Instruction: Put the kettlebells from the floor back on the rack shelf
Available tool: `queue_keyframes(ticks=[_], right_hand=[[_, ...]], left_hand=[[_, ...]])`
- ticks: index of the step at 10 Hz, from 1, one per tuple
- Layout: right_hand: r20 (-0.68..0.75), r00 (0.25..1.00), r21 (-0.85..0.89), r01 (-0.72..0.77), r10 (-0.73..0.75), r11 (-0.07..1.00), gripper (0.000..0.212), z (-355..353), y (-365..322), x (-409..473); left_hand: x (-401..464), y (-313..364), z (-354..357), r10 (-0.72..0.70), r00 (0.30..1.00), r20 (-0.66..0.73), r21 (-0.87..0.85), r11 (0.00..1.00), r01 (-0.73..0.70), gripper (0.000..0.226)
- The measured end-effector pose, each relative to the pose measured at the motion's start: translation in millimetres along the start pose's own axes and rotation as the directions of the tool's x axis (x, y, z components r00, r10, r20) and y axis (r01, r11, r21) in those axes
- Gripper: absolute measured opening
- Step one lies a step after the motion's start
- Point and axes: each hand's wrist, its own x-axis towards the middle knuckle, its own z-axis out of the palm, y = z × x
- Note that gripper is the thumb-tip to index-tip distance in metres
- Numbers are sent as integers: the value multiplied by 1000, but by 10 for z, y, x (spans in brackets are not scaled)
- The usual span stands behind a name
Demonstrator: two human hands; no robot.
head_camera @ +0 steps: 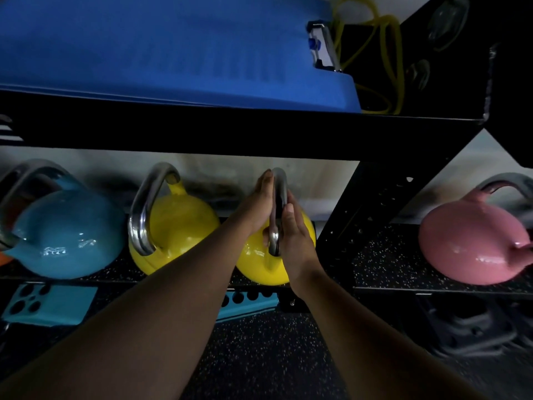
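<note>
Bottom of frame is speckled rubber floor (pixel 259 356); above it, centre frame, our left hand (pixel 256 206) and right hand (pixel 294 232) are flattened against opposite sides of the steel handle (pixel 279 197) of the right-hand yellow kettlebell (pixel 259 261), fingers extended rather than wrapped, bell sitting on the lower rack shelf (pixel 383 255). We'd judge it dense cast metal, rigid, glossy body and polished handle likely slick, so wrap the top of the handle loop, not the ball. Further left on that shelf: second yellow kettlebell (pixel 178 220), teal kettlebell (pixel 66 241); pink kettlebell (pixel 467 243) right of the upright; blue mat (pixel 173 47) on the shelf above, upper left.
</note>
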Motion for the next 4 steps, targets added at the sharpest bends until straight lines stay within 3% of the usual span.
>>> queue_keyframes(ticks=[2, 3, 4], right_hand=[[15, 997, -157, -68, 71, 985, 45, -178, -164, 59], [-21, 998, -410, -60, 56, 910, 38, -461, -356, 60], [-20, 1000, -575, -12, 0, 818, 35, -619, -492, -48]], left_hand=[[-41, 145, -77, 120, 987, -104, 254, 963, -91, 51], [-137, 208, -162, 222, 971, -88, 490, 859, -152, 50], [-272, 213, -208, 248, 963, -103, 606, 784, -137, 52]])
